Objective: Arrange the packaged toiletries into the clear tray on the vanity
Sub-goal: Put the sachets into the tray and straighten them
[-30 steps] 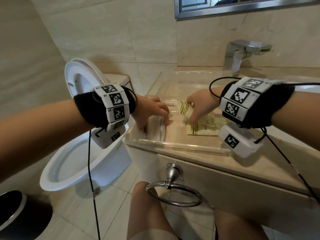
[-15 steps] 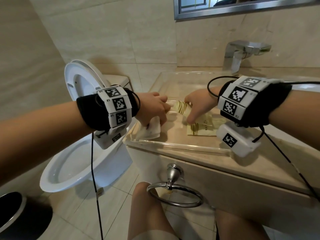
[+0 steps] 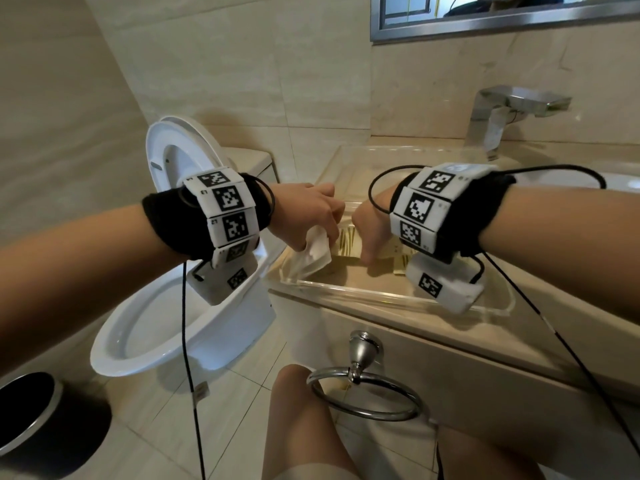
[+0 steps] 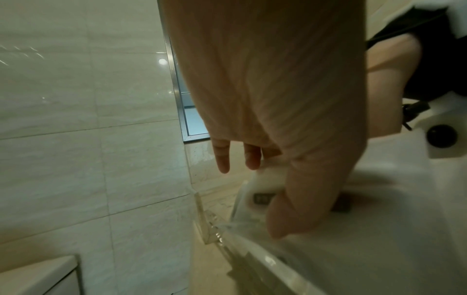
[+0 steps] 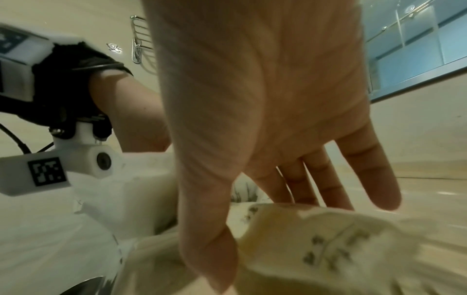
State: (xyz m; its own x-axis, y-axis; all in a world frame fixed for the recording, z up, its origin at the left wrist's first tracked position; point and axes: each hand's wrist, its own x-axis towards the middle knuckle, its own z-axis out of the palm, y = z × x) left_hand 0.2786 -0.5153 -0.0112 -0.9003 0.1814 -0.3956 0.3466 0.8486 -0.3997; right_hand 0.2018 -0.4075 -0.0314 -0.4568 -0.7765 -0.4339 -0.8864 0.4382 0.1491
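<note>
Head view: left hand (image 3: 308, 216), fingers pinching white packet (image 3: 313, 256) above clear tray (image 3: 346, 292), left end. Right hand (image 3: 372, 233), fingers straight, pressing cream striped packets (image 3: 398, 252) lying flat inside tray. Tray on bench (image 3: 450, 337), faucet (image 3: 502, 112) behind.

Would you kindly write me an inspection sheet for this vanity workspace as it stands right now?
Surface: beige stone vanity, clear tray near its front edge.
Job's things: white packet at the tray's left end; cream striped packets inside.
Clutter: nothing seen.
Grippers: left hand grips the white packet; right hand rests fingers on a cream packet.
Cables: black cables hang from both wrist units.
Surroundings: faucet, mirror, toilet, towel ring, black bin.
</note>
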